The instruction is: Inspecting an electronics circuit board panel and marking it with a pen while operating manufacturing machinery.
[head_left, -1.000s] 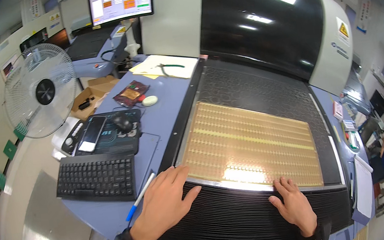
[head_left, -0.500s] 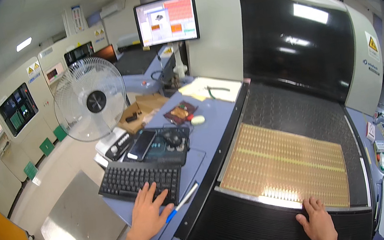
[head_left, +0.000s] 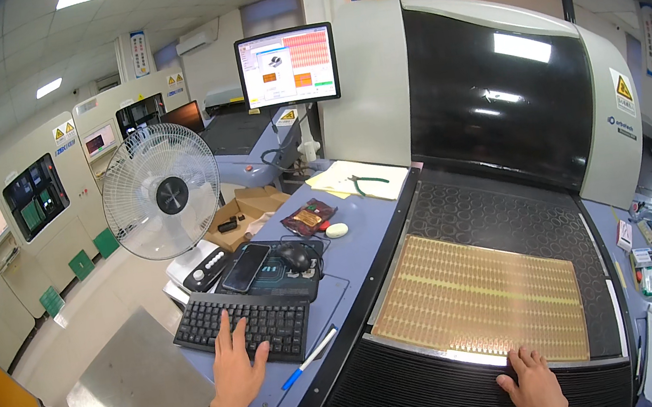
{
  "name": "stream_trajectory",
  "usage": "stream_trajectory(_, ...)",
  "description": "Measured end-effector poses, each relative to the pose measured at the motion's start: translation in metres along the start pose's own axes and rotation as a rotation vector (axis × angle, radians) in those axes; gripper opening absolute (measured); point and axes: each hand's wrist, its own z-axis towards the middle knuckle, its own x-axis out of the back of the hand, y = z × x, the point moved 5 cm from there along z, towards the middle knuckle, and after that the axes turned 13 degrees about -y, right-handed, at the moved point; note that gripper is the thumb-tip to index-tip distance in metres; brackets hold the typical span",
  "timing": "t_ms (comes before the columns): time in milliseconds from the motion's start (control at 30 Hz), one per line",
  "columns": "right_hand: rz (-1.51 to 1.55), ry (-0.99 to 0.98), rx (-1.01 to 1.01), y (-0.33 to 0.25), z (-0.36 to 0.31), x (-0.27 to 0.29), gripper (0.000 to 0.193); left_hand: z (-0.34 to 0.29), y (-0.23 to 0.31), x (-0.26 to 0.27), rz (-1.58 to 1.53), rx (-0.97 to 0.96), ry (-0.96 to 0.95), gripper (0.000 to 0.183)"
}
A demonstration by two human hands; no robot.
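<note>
My left hand [head_left: 236,374], with a black band on its wrist, is open with fingers spread over the front keys of a black keyboard [head_left: 273,327]. A white pen with a blue end [head_left: 309,359] lies to its right. My right hand [head_left: 535,385] is open, its fingertips resting at the near edge of a gold-coloured circuit board panel [head_left: 480,292]. The panel lies flat on the machine's black textured bed [head_left: 502,210], just beyond a ribbed black cover [head_left: 418,386]. Neither hand grips anything.
A lit monitor [head_left: 288,67] stands beyond the keyboard. Nearer are a white fan [head_left: 162,195], a phone [head_left: 247,268], a mouse [head_left: 293,255], an open cardboard box [head_left: 259,202] and green-handled pliers [head_left: 359,185] on yellow paper. The machine's dark hood [head_left: 494,96] rises behind the bed.
My left hand has moved left and back along the keyboard, away from the pen. My right hand stays at the panel's near edge. The whole view has tilted upward slightly.
</note>
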Motion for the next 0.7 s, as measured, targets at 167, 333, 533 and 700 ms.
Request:
stream_trajectory(167,0.216,-0.194,-0.114,0.0,0.008,0.002,0.056,-0.026,0.057,-0.011,0.158,-0.202,-0.107,0.021)
stream_trajectory(333,0.263,-0.111,-0.078,0.001,0.013,0.004,0.05,-0.031,0.057,-0.041,0.351,-0.24,-0.265,0.024)
stream_trajectory(533,0.424,0.119,0.019,-0.024,0.003,0.023,0.037,-0.03,0.053,-0.041,0.334,-0.024,-0.333,0.024)
stream_trajectory(700,0.563,0.131,0.186,-0.047,0.001,0.029,0.025,-0.038,0.097,-0.041,0.009,-0.288,-0.276,0.027)
